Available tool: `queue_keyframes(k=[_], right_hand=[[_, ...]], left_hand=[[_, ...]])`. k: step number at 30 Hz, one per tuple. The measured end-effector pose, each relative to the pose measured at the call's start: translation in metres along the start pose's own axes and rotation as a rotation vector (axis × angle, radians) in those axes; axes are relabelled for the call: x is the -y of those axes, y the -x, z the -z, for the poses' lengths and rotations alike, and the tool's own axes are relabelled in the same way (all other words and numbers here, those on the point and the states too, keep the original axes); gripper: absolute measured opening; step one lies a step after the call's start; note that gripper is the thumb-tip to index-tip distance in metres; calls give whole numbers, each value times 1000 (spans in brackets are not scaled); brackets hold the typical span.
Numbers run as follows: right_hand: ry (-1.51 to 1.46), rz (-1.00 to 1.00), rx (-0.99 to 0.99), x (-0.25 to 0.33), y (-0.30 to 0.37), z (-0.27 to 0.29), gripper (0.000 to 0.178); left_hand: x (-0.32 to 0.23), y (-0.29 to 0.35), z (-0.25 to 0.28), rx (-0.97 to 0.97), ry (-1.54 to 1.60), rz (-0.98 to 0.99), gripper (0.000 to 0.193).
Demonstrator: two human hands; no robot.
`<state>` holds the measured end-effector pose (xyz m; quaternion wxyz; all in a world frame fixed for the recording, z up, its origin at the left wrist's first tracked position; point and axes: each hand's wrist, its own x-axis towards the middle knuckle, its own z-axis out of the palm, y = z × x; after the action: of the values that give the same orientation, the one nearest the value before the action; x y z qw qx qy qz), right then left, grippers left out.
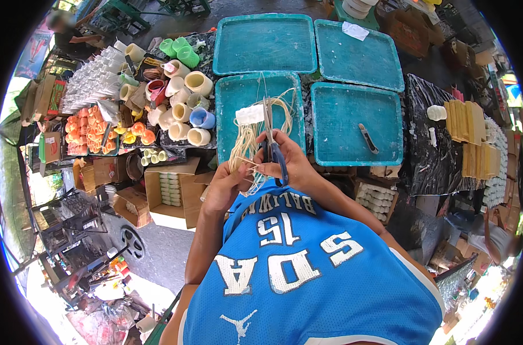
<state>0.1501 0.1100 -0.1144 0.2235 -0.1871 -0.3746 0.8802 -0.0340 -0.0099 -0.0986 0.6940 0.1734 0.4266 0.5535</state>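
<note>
Left hand (220, 187) grips a bundle of thin cream cords (246, 144) near its lower end, fingers closed round it in front of the wearer's blue jersey (307, 259). Right hand (298, 164), just beside it, is wrapped round the dark blue handles of a pair of scissors (268, 123), whose blades point away toward the far side and look nearly closed; whether its thumb also touches the cords, I cannot tell. From the left hand the cords spread away over the near left teal tray (227, 95), their far ends looping to the right of the blades. A small white piece (249, 115) lies across them, just left of the blades.

To the right, a utility knife (368, 138) lies in the near right tray (336, 123). Left of the trays stand cream hollow cylinders (181, 112) and a blue one (202, 119), with orange pieces (89, 129) farther left. On the right, tan slabs (466, 121) rest on black sheeting (425, 126). Beyond are the far left tray (264, 46) and the far right tray (345, 57), with a white paper (354, 31) at the latter's far rim.
</note>
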Motion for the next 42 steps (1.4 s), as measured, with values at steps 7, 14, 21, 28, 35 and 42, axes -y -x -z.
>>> queue_keyframes(k=[7,14,21,28,35,42], right_hand=[[-85,58,-107,-5,-6,3,59],[-503,-9,5,0,0,5,51],[-581,18,69,9,-3,22,46],[-117,49,-297,27,2,30,60],[110,162,-444,33,2,35,58],[98,270,-537,42,1,42,58]], left_hand=[[3,-3,12,110,318,-51,30],[-3,-2,9,-329,-456,-83,32],[-15,-2,1,-368,-799,-171,36],[-12,-1,-14,-336,-1195,-96,44],[-9,-5,-19,-385,-1069,-147,48],[-5,-4,-2,-290,-1087,-162,42]])
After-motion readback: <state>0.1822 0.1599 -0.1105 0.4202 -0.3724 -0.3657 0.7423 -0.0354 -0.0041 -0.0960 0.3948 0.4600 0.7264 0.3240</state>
